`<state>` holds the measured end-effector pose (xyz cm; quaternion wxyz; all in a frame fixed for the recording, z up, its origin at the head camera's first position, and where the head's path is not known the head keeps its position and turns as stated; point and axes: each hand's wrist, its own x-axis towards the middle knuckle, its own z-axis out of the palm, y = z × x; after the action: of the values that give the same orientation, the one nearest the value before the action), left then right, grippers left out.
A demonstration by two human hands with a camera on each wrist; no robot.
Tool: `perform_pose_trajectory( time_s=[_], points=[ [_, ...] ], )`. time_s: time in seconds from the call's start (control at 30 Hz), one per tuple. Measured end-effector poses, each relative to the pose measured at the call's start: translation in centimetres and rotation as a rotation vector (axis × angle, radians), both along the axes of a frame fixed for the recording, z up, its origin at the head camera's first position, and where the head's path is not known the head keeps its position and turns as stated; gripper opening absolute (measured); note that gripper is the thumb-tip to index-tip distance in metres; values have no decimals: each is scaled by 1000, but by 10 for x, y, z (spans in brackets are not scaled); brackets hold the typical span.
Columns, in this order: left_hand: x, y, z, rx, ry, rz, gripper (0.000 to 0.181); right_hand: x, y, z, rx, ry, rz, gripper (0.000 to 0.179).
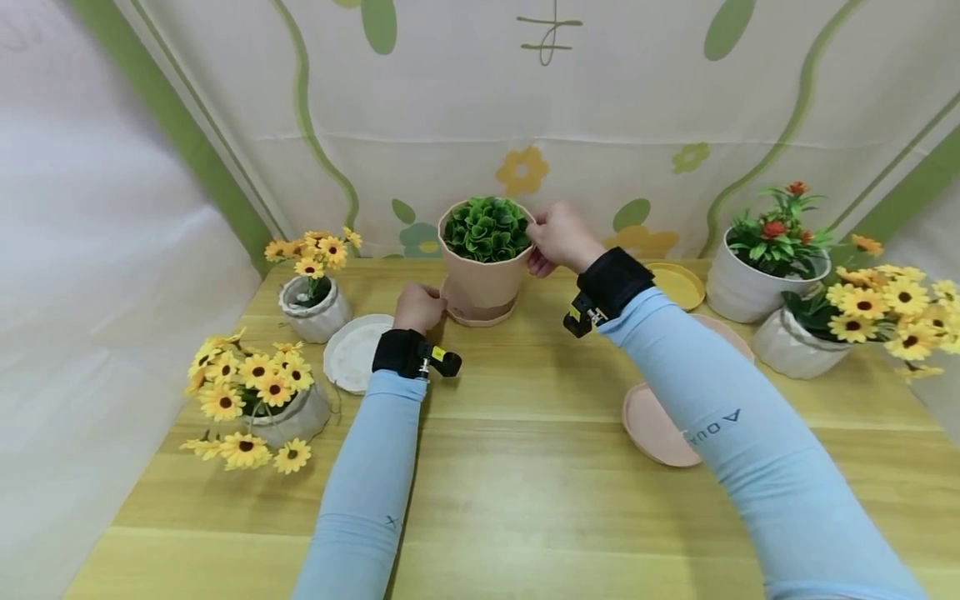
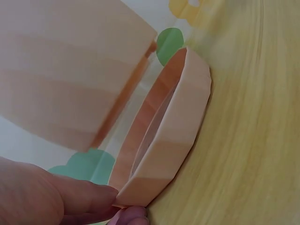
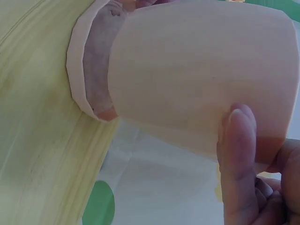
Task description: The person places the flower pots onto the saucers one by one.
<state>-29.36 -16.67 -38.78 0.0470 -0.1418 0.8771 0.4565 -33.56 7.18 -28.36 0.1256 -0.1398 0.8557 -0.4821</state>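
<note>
A peach faceted flowerpot (image 1: pixel 483 282) with a green leafy plant (image 1: pixel 487 229) is at the back middle of the table. My right hand (image 1: pixel 566 237) grips it at the rim on its right side; in the right wrist view the thumb (image 3: pixel 240 140) lies along the pot's wall. The pot hangs slightly above its matching saucer (image 2: pixel 171 140), with a gap between them in the left wrist view. With thumb and fingers, my left hand (image 1: pixel 420 308) pinches the saucer's rim at the left, and the saucer stands on the table.
On the left are two yellow-flower pots (image 1: pixel 315 315) and a white saucer (image 1: pixel 352 354). On the right stand a white red-flower pot (image 1: pixel 765 287), another yellow-flower pot (image 1: pixel 802 346), a yellow saucer (image 1: pixel 678 286) and pink saucers (image 1: pixel 660 425), partly behind my right arm. A printed curtain (image 1: pixel 450 108) hangs behind.
</note>
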Motion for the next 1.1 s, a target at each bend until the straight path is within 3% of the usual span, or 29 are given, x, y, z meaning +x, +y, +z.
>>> perform_pose_trajectory(
  time_s=[0.57,0.87,1.1],
  points=[
    [-2,-1,-2,24,-2,14,24,-8,-19,-20,8,-30,-30,32],
    [-3,-1,0,29,-22,18,25,-7,-19,-24,54,-2,-30,32],
    [-2,0,-1,-1,-1,14,24,-10,-19,-28,62,-11,-23,32]
  ],
)
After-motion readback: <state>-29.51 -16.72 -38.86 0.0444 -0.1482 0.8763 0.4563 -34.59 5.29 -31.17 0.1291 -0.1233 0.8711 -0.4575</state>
